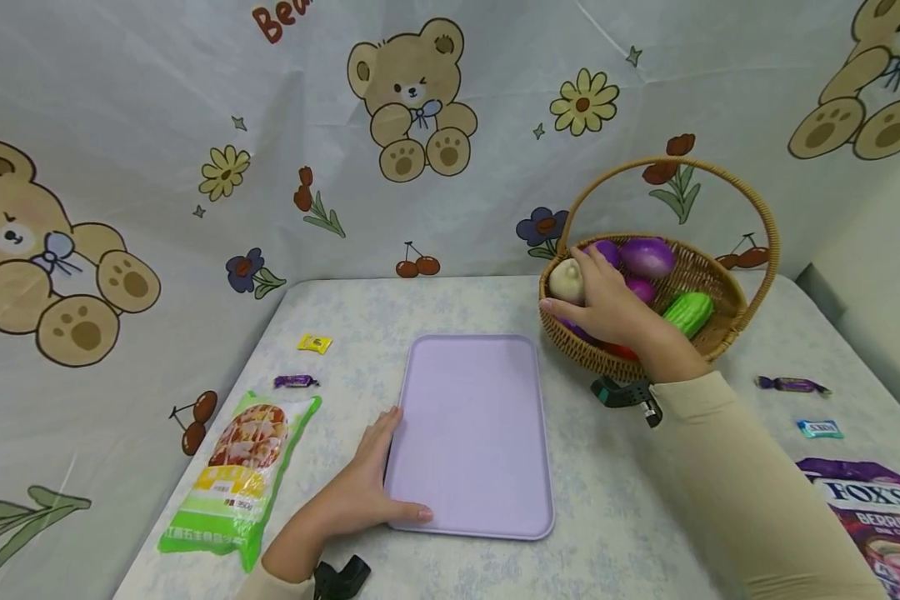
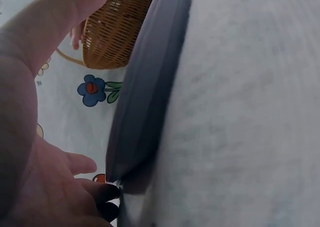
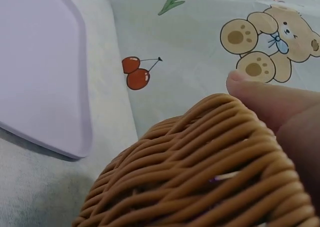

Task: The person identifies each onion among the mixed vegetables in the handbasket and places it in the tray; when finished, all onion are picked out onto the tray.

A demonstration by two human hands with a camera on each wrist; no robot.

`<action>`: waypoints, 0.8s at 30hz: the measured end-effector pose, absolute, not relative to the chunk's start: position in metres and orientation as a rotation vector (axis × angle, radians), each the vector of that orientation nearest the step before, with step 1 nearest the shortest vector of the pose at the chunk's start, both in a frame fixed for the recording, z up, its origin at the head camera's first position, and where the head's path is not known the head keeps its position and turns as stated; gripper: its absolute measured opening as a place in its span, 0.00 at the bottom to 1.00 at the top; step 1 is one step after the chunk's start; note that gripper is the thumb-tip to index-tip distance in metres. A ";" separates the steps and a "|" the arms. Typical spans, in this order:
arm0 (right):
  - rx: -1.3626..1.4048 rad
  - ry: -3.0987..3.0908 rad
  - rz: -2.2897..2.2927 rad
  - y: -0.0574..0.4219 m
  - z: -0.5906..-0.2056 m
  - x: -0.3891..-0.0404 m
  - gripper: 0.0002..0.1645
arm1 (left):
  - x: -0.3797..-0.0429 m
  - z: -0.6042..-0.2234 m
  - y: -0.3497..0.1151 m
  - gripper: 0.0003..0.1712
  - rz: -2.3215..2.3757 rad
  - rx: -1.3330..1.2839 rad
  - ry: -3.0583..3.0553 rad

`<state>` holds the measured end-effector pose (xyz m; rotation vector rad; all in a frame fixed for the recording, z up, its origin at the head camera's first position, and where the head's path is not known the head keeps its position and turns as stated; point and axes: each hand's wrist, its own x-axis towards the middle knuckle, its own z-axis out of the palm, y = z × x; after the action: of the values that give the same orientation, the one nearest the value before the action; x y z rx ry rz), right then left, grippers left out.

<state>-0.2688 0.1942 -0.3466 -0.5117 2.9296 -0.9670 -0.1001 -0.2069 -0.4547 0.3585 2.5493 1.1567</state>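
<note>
My left hand [image 1: 367, 483] rests at the left edge of a lavender tray [image 1: 468, 433], its fingers along the side and its thumb at the near corner. In the left wrist view the tray's dark-looking edge [image 2: 150, 87] stands beside the fingers. My right hand [image 1: 607, 300] reaches over the rim of a wicker basket [image 1: 600, 358], thumb outstretched and fingers spread beside a pale, round, bulb-like vegetable [image 1: 566, 282]. Purple vegetables [image 1: 647, 257] and a green ridged one [image 1: 690, 313] lie in the basket. The wicker wall hides the fingertips in the right wrist view.
A green-and-white food bag [image 1: 232, 483] lies at left, with yellow [image 1: 315, 343] and purple [image 1: 296, 381] wrapped candies beyond it. At right are a purple candy [image 1: 792, 385], a blue one [image 1: 821, 429] and a purple Fox's bag [image 1: 870, 517]. The basket's tall handle [image 1: 771, 225] arches upward.
</note>
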 end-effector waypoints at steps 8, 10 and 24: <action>-0.579 2.998 -1.044 0.192 -0.353 -0.274 0.48 | -0.100 -0.456 -0.210 0.93 1.123 0.430 2.548; -0.566 3.013 -1.030 0.192 -0.353 -0.275 0.46 | -0.100 -0.456 -0.209 0.94 1.092 0.450 2.561; -0.522 3.137 -0.964 0.194 -0.358 -0.275 0.35 | -0.098 -0.458 -0.209 0.97 1.044 0.441 2.609</action>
<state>-0.2752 0.1938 -0.3577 -0.5216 3.1369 -0.9645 -0.0982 -0.2091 -0.4582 0.4408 2.6086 1.0435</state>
